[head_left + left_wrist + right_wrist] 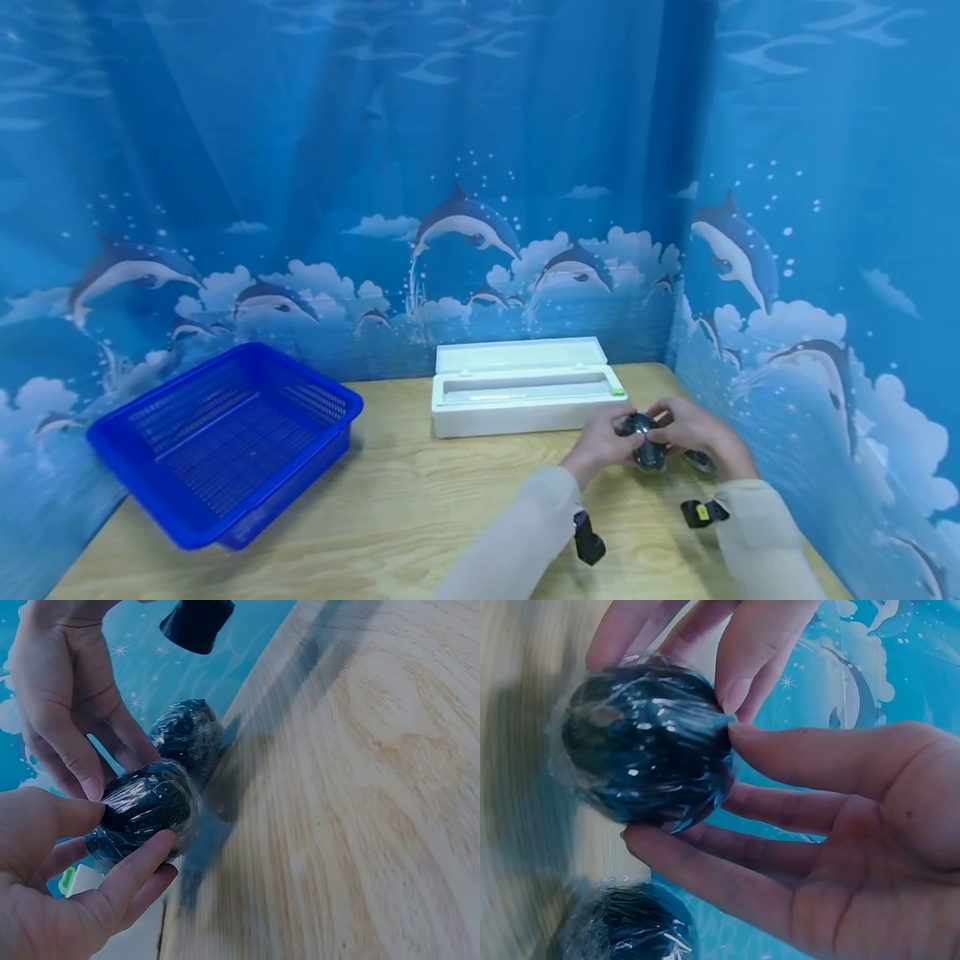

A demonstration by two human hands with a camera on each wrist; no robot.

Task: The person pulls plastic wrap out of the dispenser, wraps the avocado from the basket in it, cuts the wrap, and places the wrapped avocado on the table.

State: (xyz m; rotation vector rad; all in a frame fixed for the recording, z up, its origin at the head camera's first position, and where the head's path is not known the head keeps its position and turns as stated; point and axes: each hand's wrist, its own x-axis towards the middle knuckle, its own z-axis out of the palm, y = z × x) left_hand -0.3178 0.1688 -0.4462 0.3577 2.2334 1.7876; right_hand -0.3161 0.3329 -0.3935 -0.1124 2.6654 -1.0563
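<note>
Both hands hold a dark, rounded object (pixel 649 455) wrapped in shiny clear plastic film, at the right side of the table. My left hand (pixel 606 437) grips it from the left, thumb on one side and fingers round the other. From the right, my right hand (pixel 686 423) has its thumb and fingertips on the film. In the right wrist view the wrapped object (pixel 645 742) looks nearly black through the crinkled film. A second dark wrapped object (pixel 187 739) lies on the table just beyond, partly behind the first; what is inside the wrapping I cannot tell.
A long white box (pixel 525 419) with its lid raised stands behind the hands, a green tab at its right end. At the left sits a blue perforated plastic basket (pixel 292 483). A dolphin-print curtain (pixel 337 167) borders the wooden table (pixel 390 517) at the back and right.
</note>
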